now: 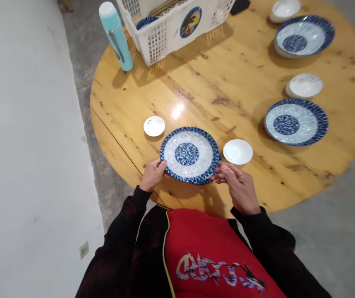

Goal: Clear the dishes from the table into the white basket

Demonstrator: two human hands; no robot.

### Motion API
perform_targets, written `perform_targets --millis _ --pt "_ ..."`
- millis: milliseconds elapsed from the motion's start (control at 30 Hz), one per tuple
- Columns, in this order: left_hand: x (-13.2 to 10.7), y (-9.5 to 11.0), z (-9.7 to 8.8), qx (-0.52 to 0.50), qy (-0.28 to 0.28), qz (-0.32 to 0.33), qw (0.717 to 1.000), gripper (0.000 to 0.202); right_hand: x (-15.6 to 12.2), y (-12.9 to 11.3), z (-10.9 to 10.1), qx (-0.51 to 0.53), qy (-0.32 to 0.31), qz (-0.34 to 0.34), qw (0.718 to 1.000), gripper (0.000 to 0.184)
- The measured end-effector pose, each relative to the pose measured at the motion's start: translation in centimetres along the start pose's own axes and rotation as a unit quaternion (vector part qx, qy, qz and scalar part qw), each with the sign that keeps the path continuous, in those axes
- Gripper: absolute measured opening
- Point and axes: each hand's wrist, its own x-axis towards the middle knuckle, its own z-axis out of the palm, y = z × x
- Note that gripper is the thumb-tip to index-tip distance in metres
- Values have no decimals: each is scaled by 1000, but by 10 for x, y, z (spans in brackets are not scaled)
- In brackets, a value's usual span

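A blue-and-white plate (pixel 187 154) with a dark patterned rim is held near the front of the round wooden table. My left hand (pixel 153 174) pinches its left rim, thumb on top. At the lower right rim, the fingers of my right hand (pixel 238 184) close on the edge. Another blue rim peeks out under the plate there; most of what it belongs to is hidden. Beyond my left hand lies a small white dish (pixel 154 126). A larger white dish (pixel 238 151) sits close to the plate's right side, just past my right hand.
Two blue-rimmed bowls (pixel 296 122) (pixel 304 36) stand at the right, each near a small white bowl (pixel 304 85) (pixel 285 10). A white plastic basket (pixel 177 31) holding dishware stands at the back beside a turquoise flask (pixel 116 37). A white wall (pixel 31 145) runs along the left.
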Motion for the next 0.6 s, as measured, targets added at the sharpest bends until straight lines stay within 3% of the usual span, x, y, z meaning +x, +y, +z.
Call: perform_targets --millis 100,233,400,600 --pt "-8 -14 22 19 -48 -19 999 27 2 15 -7 -91 4 -28 995 44" --pt "-10 -20 36 77 -69 -23 994 29 3 41 -19 -162 12 -19 986 36" --pt "-5 -11 42 203 -72 -14 976 30 10 61 -28 -235 1 2 972 35" --pt "7 -4 40 335 -35 7 941 37 25 60 -27 -356 -6 -31 934 38"
